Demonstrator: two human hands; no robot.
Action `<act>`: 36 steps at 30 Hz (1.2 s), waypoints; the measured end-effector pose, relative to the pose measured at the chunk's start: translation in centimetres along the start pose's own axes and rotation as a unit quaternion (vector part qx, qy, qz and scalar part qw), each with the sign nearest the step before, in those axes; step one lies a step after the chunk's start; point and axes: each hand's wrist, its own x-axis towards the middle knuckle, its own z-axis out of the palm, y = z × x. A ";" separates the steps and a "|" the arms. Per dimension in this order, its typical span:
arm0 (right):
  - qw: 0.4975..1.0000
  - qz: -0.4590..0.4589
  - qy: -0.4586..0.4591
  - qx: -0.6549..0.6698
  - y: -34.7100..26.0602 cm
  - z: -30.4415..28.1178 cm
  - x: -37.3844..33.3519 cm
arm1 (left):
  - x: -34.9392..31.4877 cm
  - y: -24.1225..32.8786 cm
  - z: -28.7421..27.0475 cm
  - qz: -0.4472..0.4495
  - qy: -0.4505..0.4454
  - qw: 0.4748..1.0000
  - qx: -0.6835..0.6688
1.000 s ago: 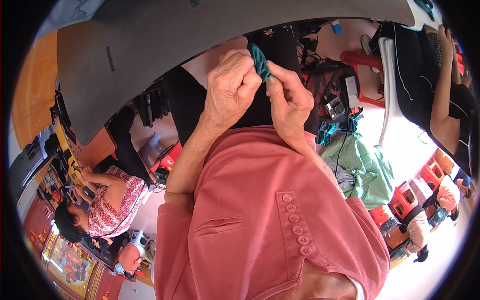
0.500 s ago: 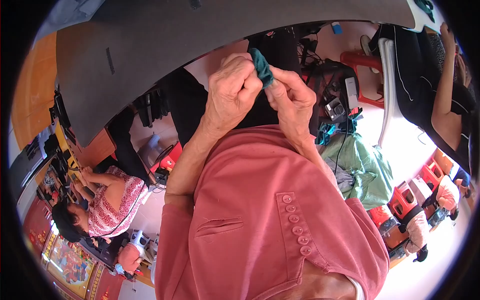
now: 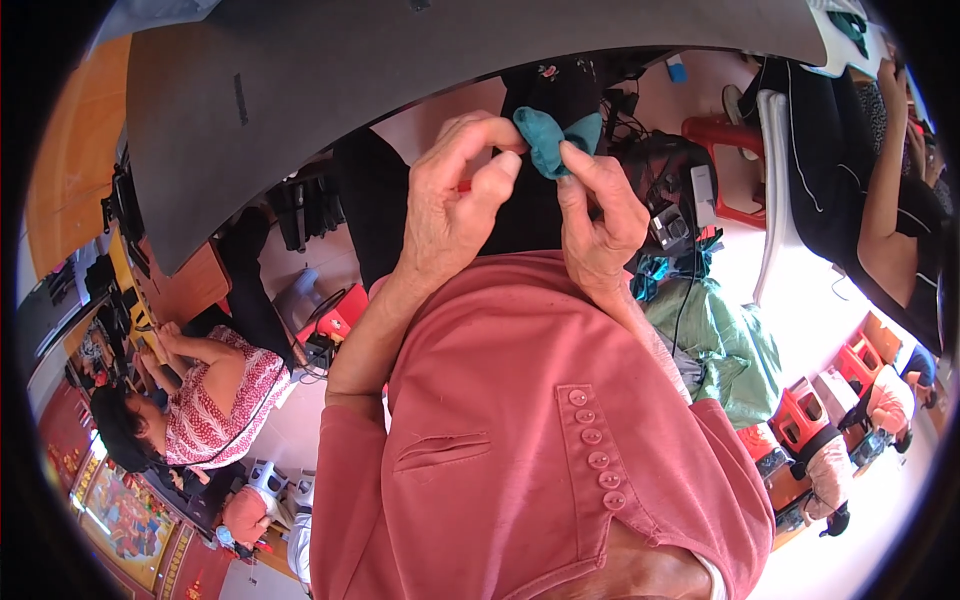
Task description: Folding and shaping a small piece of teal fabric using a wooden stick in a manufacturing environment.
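Observation:
A small piece of teal, velvety cloth [image 3: 545,150], gathered into puffed lobes like a bow or scrunchie, is held up between my hands, just off the table edge. Pinched thumb against forefinger, my right hand [image 3: 605,215] grips its lower right part. My left hand [image 3: 455,200] is beside it on the left, forefinger and thumb bent and apart with a gap between them. The left forefinger's tip reaches the cloth's left edge; whether it touches is hard to tell. Its other fingers are mostly hidden behind.
A dark grey table [image 3: 400,60] spans the far side. Right of me are a green sack [image 3: 730,345], a red stool [image 3: 715,130] and tangled cables with small devices. A person in patterned clothes [image 3: 225,400] sits at left; another person's arm [image 3: 885,190] shows at right.
My left thumb and forefinger have parted and drawn back from the cloth. The cloth has spread from a tight dark strip into wider, lighter lobes, still in my right hand.

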 end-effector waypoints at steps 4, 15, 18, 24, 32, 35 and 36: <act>1.000 -0.023 -0.008 -0.008 -0.1 0.2 -0.3 | -0.3 0.2 0.8 -0.043 0.016 0.997 -0.057; 0.998 0.025 -0.026 0.045 0.0 0.0 -0.8 | 0.5 1.5 -1.0 0.022 -0.005 0.998 0.052; 0.997 0.032 -0.022 0.060 -0.1 0.5 -0.9 | 0.2 1.0 0.0 -0.018 0.054 0.996 -0.064; 0.998 0.020 -0.015 0.064 -0.1 0.8 -0.8 | 0.0 0.1 1.4 -0.035 0.016 0.999 0.004; 0.921 0.262 -0.074 0.279 -0.2 0.2 -1.3 | 0.7 0.0 0.7 -0.016 0.036 0.999 -0.037; 0.934 0.229 -0.055 0.268 -0.2 0.8 -1.2 | 0.9 -0.1 0.7 -0.005 0.016 1.000 0.004; 0.950 0.210 -0.051 0.225 -0.2 0.9 -1.2 | 1.1 -0.2 0.7 -0.007 0.009 1.000 0.008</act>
